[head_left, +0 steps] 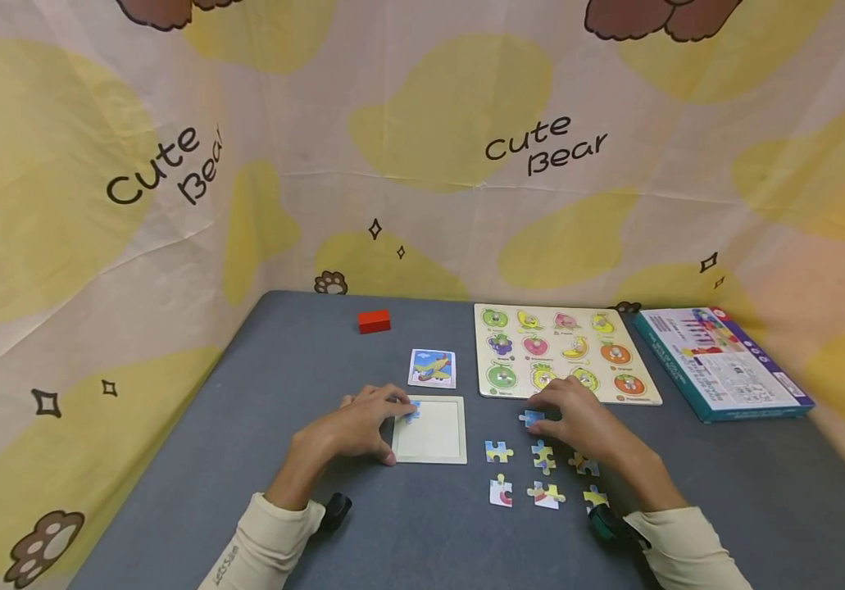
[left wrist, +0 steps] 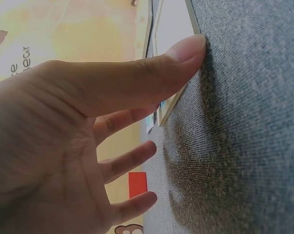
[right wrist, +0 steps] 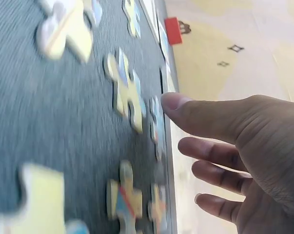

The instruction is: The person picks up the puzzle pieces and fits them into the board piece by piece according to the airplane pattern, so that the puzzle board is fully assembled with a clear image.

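Midway between the side edges of the grey tabletop (head_left: 304,344), a flat blue jigsaw piece (head_left: 531,418), probably best pinched by opposite edges, its knob and long axis directed leftward, is reached by the right hand (head_left: 577,418), whose grip cannot be told, while a square cream tray (head_left: 433,434) is touched by the extended left hand (head_left: 363,422).

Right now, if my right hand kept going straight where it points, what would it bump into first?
Probably the blue puzzle piece, just in front of your right hand. They look so close that I can't tell whether you're touching it already.
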A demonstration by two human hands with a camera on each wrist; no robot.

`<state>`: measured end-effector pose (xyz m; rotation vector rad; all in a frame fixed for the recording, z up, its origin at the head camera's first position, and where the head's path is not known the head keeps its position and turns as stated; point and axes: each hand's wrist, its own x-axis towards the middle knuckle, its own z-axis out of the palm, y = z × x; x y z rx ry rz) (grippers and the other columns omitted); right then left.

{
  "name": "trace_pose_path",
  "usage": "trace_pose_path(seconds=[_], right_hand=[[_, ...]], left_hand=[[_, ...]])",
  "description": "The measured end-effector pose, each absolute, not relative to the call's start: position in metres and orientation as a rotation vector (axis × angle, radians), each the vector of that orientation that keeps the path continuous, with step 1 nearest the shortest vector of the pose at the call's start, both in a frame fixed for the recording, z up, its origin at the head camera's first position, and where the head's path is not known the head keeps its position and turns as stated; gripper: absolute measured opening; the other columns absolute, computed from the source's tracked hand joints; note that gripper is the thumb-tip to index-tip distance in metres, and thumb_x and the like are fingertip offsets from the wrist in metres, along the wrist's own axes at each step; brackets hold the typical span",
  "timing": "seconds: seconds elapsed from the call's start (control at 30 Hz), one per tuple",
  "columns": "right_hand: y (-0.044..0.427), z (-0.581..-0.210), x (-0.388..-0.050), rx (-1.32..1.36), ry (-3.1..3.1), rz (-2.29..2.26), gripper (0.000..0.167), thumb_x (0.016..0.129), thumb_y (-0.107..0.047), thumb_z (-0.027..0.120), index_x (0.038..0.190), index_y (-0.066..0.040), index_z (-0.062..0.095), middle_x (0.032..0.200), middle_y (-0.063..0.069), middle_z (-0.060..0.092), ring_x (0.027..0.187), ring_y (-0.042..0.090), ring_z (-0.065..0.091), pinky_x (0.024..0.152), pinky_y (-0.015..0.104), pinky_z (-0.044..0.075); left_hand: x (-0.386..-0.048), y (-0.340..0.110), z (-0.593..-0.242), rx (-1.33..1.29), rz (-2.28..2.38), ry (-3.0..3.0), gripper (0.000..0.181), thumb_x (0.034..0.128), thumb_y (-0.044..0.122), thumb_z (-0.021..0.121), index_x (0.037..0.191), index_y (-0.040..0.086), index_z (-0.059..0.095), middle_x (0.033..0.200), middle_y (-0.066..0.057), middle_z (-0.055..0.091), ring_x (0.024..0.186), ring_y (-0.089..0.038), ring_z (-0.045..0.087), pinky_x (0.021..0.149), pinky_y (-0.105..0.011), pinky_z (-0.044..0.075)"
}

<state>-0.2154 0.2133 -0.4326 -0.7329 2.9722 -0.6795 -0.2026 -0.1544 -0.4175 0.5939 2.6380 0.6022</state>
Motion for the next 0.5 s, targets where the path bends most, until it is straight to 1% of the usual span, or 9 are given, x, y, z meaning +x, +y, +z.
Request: trace_pose_path(seconds=[0.13, 0.2, 0.27, 0.3, 0.37, 0.43, 0.5], right_hand=[[0.224, -0.434, -0.215, -0.708, 2.971, -0.66, 0.028, 0.089, -0.024, 0.087, 0.112, -0.009, 0.081, 0.109, 0.003, 0.071, 0.101, 0.023, 0.054, 0.089, 0.046, 0.047], [0.227, -0.435, -0.216, -0.696, 2.965, -0.654, 0.027, 0.089, -0.024, 0.086, 0.11, -0.009, 0.081, 0.108, 0.003, 0.07, 0.101, 0.023, 0.054, 0.089, 0.047, 0.046], [0.229, -0.437, -0.216, -0.686, 2.954, -0.661, 0.025, 0.09, -0.024, 0.086, 0.109, -0.008, 0.081, 0.107, 0.003, 0.07, 0.102, 0.024, 0.056, 0.1, 0.053, 0.045], [0.229, -0.438, -0.216, -0.681, 2.949, -0.665, 0.025, 0.09, -0.023, 0.086, 0.109, -0.008, 0.081, 0.107, 0.003, 0.07, 0.103, 0.025, 0.058, 0.106, 0.056, 0.042], [0.23, -0.44, -0.216, -0.667, 2.943, -0.665, 0.024, 0.091, -0.023, 0.085, 0.109, -0.008, 0.081, 0.107, 0.004, 0.069, 0.106, 0.028, 0.059, 0.116, 0.062, 0.033], [0.23, -0.441, -0.217, -0.659, 2.939, -0.659, 0.024, 0.091, -0.024, 0.085, 0.109, -0.008, 0.081, 0.107, 0.003, 0.068, 0.107, 0.028, 0.059, 0.116, 0.063, 0.033], [0.23, -0.442, -0.217, -0.648, 2.943, -0.649, 0.024, 0.091, -0.025, 0.085, 0.108, -0.009, 0.081, 0.108, 0.003, 0.067, 0.106, 0.027, 0.057, 0.107, 0.058, 0.042]], left_hand=[[-0.203, -0.154, -0.418, 0.597, 0.603, 2.639, 0.078, 0.0802, 0.017, 0.094, 0.151, 0.017, 0.061, 0.154, -0.003, 0.049, 0.146, -0.034, 0.037, 0.116, -0.064, 0.028], [-0.204, -0.154, -0.418, 0.599, 0.603, 2.637, 0.078, 0.0802, 0.017, 0.094, 0.151, 0.017, 0.061, 0.154, -0.003, 0.049, 0.145, -0.034, 0.038, 0.116, -0.063, 0.029], [-0.204, -0.154, -0.418, 0.602, 0.604, 2.635, 0.079, 0.0803, 0.017, 0.094, 0.152, 0.017, 0.06, 0.154, -0.003, 0.049, 0.145, -0.034, 0.038, 0.116, -0.063, 0.029], [-0.204, -0.154, -0.418, 0.605, 0.604, 2.634, 0.079, 0.0804, 0.017, 0.094, 0.152, 0.017, 0.06, 0.154, -0.003, 0.049, 0.145, -0.034, 0.038, 0.116, -0.063, 0.029], [-0.204, -0.154, -0.417, 0.607, 0.604, 2.633, 0.079, 0.0802, 0.017, 0.094, 0.152, 0.017, 0.06, 0.154, -0.003, 0.049, 0.144, -0.034, 0.039, 0.115, -0.063, 0.029], [-0.204, -0.154, -0.417, 0.608, 0.602, 2.633, 0.079, 0.0802, 0.017, 0.094, 0.152, 0.017, 0.06, 0.154, -0.003, 0.049, 0.144, -0.033, 0.04, 0.115, -0.063, 0.029], [-0.203, -0.154, -0.417, 0.605, 0.603, 2.635, 0.079, 0.08, 0.017, 0.094, 0.152, 0.017, 0.06, 0.154, -0.002, 0.049, 0.143, -0.033, 0.04, 0.114, -0.063, 0.03]])
